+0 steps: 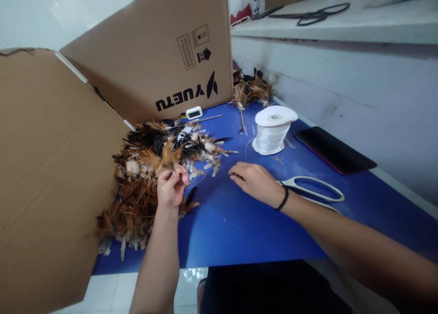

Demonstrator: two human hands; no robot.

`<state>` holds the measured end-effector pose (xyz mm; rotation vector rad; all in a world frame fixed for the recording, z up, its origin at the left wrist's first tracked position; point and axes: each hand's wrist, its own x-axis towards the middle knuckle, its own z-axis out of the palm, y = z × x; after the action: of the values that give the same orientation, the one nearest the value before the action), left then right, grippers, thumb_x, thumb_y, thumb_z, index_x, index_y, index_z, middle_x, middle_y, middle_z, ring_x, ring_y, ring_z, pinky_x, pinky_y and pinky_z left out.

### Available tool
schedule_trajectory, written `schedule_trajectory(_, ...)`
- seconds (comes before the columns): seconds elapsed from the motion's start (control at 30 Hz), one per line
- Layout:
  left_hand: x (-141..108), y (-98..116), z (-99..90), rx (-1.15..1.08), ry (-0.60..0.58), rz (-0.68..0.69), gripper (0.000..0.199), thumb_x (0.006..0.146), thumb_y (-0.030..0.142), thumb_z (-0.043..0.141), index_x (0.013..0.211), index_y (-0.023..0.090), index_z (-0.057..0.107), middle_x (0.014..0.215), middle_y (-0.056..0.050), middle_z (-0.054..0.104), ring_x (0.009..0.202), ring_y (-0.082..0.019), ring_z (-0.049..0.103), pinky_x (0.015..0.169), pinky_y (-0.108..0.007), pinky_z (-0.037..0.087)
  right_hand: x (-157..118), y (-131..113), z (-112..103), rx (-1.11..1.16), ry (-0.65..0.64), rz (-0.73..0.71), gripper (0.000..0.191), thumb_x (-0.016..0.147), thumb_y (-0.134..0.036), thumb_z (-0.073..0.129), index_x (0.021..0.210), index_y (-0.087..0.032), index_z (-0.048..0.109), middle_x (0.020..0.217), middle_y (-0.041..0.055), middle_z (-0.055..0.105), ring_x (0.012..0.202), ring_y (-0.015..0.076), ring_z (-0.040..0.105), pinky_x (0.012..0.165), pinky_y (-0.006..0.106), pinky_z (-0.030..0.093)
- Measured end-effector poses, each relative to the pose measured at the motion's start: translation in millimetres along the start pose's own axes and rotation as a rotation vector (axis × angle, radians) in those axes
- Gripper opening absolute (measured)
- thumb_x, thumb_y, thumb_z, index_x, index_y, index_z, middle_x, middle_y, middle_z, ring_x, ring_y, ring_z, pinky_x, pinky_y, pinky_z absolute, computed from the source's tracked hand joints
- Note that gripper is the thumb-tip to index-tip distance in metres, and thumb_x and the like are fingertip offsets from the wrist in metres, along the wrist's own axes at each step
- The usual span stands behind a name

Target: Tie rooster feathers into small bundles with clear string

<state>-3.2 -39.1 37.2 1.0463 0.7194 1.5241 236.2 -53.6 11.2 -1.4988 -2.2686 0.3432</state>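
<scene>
My left hand [172,184] is closed in a pinch on a few orange-brown feathers [170,155], their tips pointing up and away. Behind and beside it lies a large pile of brown, black and white feathers [137,188]. My right hand [253,181], with a dark band at the wrist, hovers over the blue table with its fingertips together; anything between them is too small to make out. Just beyond it stands a spool of clear thread [272,134] with white flanges, a strand curving down from its left side. White-handled scissors [313,189] lie partly under my right forearm.
Cardboard box panels [150,49] wall off the table's [232,232] left and back. A dark phone [335,149] rests at the right edge. A small white-framed device [194,113] and more feathers [255,88] sit at the back. Dark scissors [318,16] lie on the shelf.
</scene>
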Motion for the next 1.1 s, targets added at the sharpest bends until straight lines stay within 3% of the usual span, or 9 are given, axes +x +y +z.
schedule_trajectory(0.2,2,-3,-0.4,0.003,0.029,-0.040,0.032,0.055,0.027,0.085,0.056,0.013,0.055,0.066,0.000,0.064,0.046,-0.005,0.053,0.044,-0.017,0.045,44,14,-18,-0.286,0.006,0.162,0.025,0.090,-0.020,0.043,0.098,-0.015,0.066,0.100,0.0120,0.065,0.088,0.0229,0.066,0.071,0.030,0.047)
schedule_trajectory(0.4,3,-5,-1.7,-0.016,0.025,-0.067,0.031,0.057,0.027,0.084,0.057,0.014,0.055,0.068,-0.001,0.065,0.049,-0.006,0.056,0.047,-0.018,0.047,75,23,-4,-0.367,-0.084,0.199,0.033,0.087,-0.005,0.035,0.097,-0.009,0.067,0.103,0.0196,0.065,0.098,0.0276,0.064,0.078,0.034,0.047)
schedule_trajectory(0.53,4,-6,-4.1,-0.014,0.017,-0.067,0.028,0.059,0.027,0.083,0.059,0.014,0.059,0.070,-0.002,0.066,0.050,-0.006,0.056,0.049,-0.017,0.048,81,32,4,-0.336,-0.062,0.256,0.031,0.088,-0.008,0.038,0.105,-0.006,0.063,0.105,0.0224,0.065,0.099,0.0270,0.064,0.078,0.033,0.047)
schedule_trajectory(0.77,3,-4,-2.3,-0.004,0.032,-0.065,0.030,0.057,0.028,0.083,0.059,0.013,0.058,0.070,-0.001,0.065,0.049,-0.005,0.055,0.049,-0.017,0.047,93,40,-6,-0.202,-0.029,0.302,0.027,0.090,-0.017,0.039,0.103,-0.012,0.062,0.094,0.0121,0.070,0.089,0.0186,0.066,0.073,0.025,0.044)
schedule_trajectory(0.9,3,-2,-1.2,-0.003,0.049,-0.060,0.029,0.057,0.028,0.083,0.059,0.013,0.058,0.070,-0.002,0.065,0.049,-0.006,0.055,0.048,-0.018,0.048,96,32,-7,-0.214,0.121,0.275,0.029,0.087,-0.018,0.044,0.112,-0.014,0.059,0.110,0.0134,0.065,0.092,0.0209,0.063,0.076,0.028,0.043)
schedule_trajectory(1.1,3,-1,-1.2,-0.024,0.061,-0.048,0.031,0.057,0.027,0.084,0.059,0.013,0.056,0.069,-0.002,0.065,0.049,-0.005,0.054,0.048,-0.018,0.048,111,24,12,-0.197,-0.051,0.189,0.025,0.085,-0.024,0.049,0.104,-0.018,0.065,0.110,0.0110,0.064,0.096,0.0220,0.061,0.077,0.029,0.044)
